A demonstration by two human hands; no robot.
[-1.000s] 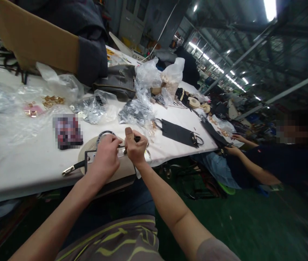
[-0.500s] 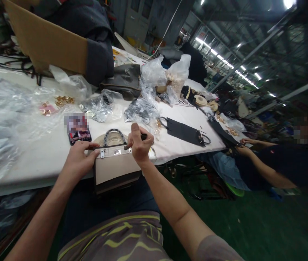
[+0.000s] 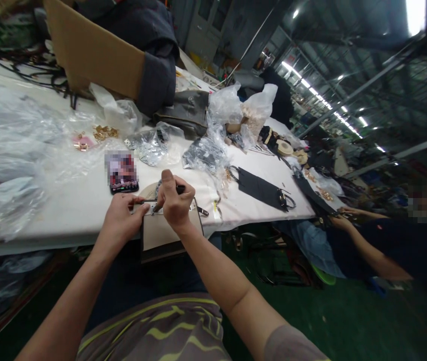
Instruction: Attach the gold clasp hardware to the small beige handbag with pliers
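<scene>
A small handbag (image 3: 168,235) with a beige front panel and dark edges rests at the table's front edge, its top towards the far side. My left hand (image 3: 125,215) pinches the bag's upper left corner between thumb and fingers. Wrapped round a slim dark hand tool (image 3: 180,189), my right hand (image 3: 177,200) is closed above the bag's top band. The tool's tip points down at the metal fitting on the left of that band; whether it touches cannot be made out. My right hand partly hides the bag's patterned handle (image 3: 158,188) and the other fittings.
A phone (image 3: 123,173) lies beyond my left hand. Gold fittings (image 3: 105,133), clear plastic bags (image 3: 205,153) and a cardboard box (image 3: 100,55) are farther back. To the right are a black bag panel (image 3: 262,188) and a co-worker's hands (image 3: 343,220) at another black piece.
My right hand and the tool have moved left along the bag's top band, from its right end to the left fitting. My left hand still holds the corner. The view has shifted slightly.
</scene>
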